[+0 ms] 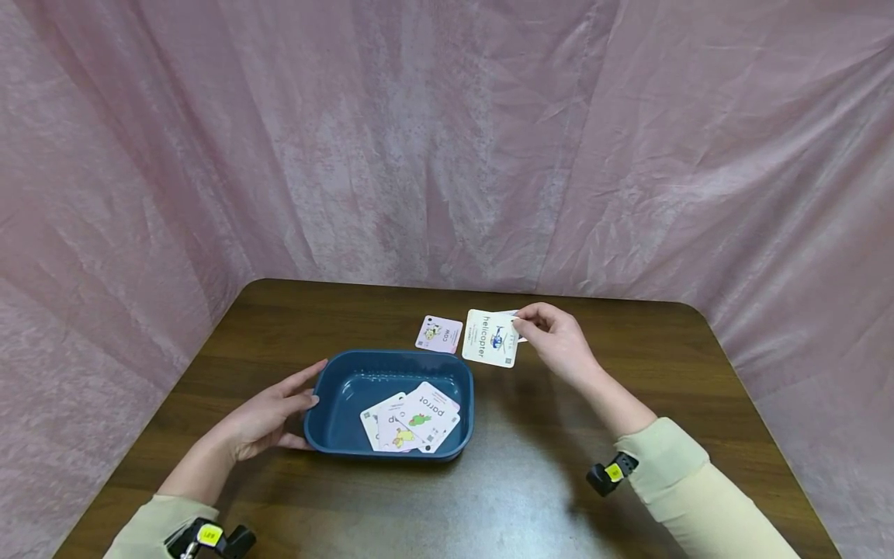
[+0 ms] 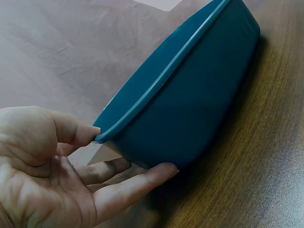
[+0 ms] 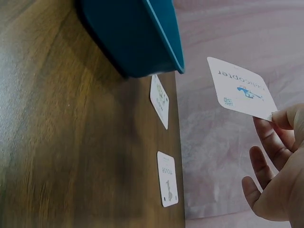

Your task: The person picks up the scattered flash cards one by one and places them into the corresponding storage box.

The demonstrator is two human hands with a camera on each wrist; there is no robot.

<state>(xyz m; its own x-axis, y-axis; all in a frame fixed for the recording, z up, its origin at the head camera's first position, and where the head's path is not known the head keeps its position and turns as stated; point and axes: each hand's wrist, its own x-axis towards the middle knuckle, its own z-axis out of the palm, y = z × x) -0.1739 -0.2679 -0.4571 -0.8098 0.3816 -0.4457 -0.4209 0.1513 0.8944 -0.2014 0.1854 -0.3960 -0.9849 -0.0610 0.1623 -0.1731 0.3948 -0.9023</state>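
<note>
My left hand point(image 1: 268, 415) holds the left end of a blue plastic tub point(image 1: 316, 425); in the left wrist view its thumb is at the rim and other fingers rest against the outer wall. Inside the tub lie several overlapping picture cards, with a parrot card point(image 1: 427, 407) on top. My right hand point(image 1: 559, 341) pinches a helicopter card point(image 1: 483, 330) by its edge between thumb and fingers. In the right wrist view this card is raised above the table. A mouse card point(image 3: 167, 179) lies on the table, mostly hidden behind the helicopter card in the head view.
A cow card point(image 1: 438, 334) lies on the brown wooden table point(image 1: 335, 310), just behind the tub's far rim. Pink curtains point(image 1: 447, 155) hang behind the table and at both sides.
</note>
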